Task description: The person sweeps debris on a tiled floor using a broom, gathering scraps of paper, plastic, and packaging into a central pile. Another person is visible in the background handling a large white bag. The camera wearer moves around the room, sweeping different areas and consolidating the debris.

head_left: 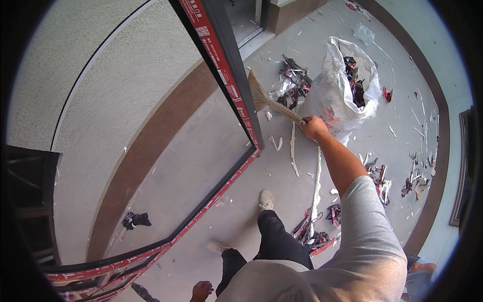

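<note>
My right hand (314,128) is closed around the handle of a straw broom (282,109), my arm stretched out ahead. The broom's fanned bristles (257,93) are beside the upright of a dark frame (226,75) covered with red protective film. Just beyond the broom lies a pile of crumpled dark, red and clear film scraps (293,80). To the right of it stands a white woven sack (329,95), its mouth wide and dark scraps inside. Low at the bottom edge hangs my left hand (202,291), fingers loosely curled, with nothing visible in it.
Long white strips (317,186) and film scraps (314,234) litter the grey floor (241,186) by my feet. More scraps (382,181) lie to the right. A black crumpled item (136,220) is behind the frame. Part of another person (421,274) shows at lower right.
</note>
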### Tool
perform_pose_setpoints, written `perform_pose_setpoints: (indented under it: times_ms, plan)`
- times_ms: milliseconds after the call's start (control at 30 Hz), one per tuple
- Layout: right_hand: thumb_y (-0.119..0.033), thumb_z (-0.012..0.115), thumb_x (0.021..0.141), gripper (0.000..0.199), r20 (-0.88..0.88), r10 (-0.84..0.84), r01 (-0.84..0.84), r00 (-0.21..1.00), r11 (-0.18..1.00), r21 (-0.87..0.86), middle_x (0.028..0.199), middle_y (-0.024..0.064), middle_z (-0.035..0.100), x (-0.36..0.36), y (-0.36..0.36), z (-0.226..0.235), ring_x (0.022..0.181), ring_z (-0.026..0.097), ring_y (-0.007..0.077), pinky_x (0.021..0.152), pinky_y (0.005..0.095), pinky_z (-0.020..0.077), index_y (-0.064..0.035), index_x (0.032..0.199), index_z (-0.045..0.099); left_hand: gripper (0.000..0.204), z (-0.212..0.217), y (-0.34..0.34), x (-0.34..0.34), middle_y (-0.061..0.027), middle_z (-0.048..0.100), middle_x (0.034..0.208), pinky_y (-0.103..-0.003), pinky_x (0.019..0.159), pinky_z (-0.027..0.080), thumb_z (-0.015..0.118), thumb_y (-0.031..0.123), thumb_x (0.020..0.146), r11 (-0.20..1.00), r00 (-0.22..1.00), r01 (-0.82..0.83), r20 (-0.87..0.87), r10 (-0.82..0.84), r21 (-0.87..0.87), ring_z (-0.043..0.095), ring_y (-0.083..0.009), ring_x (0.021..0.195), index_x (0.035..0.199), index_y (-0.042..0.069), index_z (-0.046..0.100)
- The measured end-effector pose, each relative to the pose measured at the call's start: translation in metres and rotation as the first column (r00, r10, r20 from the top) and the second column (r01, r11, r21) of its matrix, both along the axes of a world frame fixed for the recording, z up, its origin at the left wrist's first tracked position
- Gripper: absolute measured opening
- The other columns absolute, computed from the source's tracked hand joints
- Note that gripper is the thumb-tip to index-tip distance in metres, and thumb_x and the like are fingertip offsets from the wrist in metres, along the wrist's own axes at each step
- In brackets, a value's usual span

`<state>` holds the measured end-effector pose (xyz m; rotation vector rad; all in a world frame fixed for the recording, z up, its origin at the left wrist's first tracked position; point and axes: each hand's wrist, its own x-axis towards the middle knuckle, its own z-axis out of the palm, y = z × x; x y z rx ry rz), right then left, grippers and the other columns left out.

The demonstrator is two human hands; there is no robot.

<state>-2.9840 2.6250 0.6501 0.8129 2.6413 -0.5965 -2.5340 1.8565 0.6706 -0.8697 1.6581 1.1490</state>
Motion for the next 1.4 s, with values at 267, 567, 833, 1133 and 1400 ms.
perform_pose_setpoints:
  times_ms: [267,567,833,1133,1400]
  plan:
    - [-0.028,0.062,0.085,0.035,0.338,0.399,-0.429,0.852,0.903,0.015,0.116,0.0154,0.071,-0.153,-0.013,-0.089,0.11,0.068,0.0316,0.091,0.0416,0.0549,-0.0087,0.112,0.073,0.023,0.048,0.042,0.008,-0.0126,0.068,0.095,-0.031,0.061,0.055,0.056,0.006,0.096,0.923,0.928,-0.354,0.067,0.367,-0.155,0.068,-0.0215,0.078,0.117,-0.002,0.06]
    - [-0.019,0.067,0.082,0.03,0.391,0.346,-0.482,0.853,0.808,0.338,0.117,0.0105,0.072,-0.186,0.056,-0.019,0.109,0.07,0.0261,0.09,0.0373,0.056,-0.0103,0.109,0.074,0.025,0.075,0.079,0.053,-0.0138,0.069,0.098,-0.032,0.062,0.057,0.055,0.008,0.097,0.906,0.92,-0.384,0.008,0.391,-0.178,0.069,-0.0232,0.081,0.12,-0.002,0.059]
    - [-0.028,0.06,0.088,0.029,0.165,0.052,-0.097,0.985,0.955,0.28,0.104,0.0176,0.073,-0.049,0.036,0.03,0.101,0.071,0.0318,0.085,0.0405,0.0561,-0.006,0.1,0.075,0.027,0.021,0.07,0.077,-0.0141,0.068,0.102,-0.033,0.066,0.057,0.049,0.01,0.1,0.886,0.886,-0.463,-0.023,0.463,0.012,0.067,-0.0229,0.082,0.122,-0.002,0.059]
    - [-0.027,0.062,0.089,0.042,0.508,-0.423,0.463,0.75,0.885,0.053,0.126,0.0218,0.065,0.257,0.015,-0.062,0.12,0.062,0.0347,0.098,0.0407,0.0512,0.0022,0.12,0.066,0.034,0.0,0.043,0.125,-0.0151,0.069,0.101,-0.035,0.065,0.056,0.046,0.024,0.102,0.875,0.871,-0.482,-0.082,0.485,0.056,0.067,-0.0264,0.081,0.122,0.0,0.061]
    - [-0.023,0.068,0.084,0.032,0.38,-0.524,0.383,0.762,0.838,0.388,0.114,0.0173,0.072,0.463,0.001,0.015,0.106,0.07,0.0302,0.089,0.04,0.0549,0.0001,0.107,0.072,0.015,-0.001,-0.01,0.236,-0.011,0.062,0.077,-0.033,0.049,0.05,0.062,0.012,0.091,0.771,0.77,-0.637,-0.021,0.637,0.021,0.065,-0.0241,0.062,0.101,0.001,0.062]
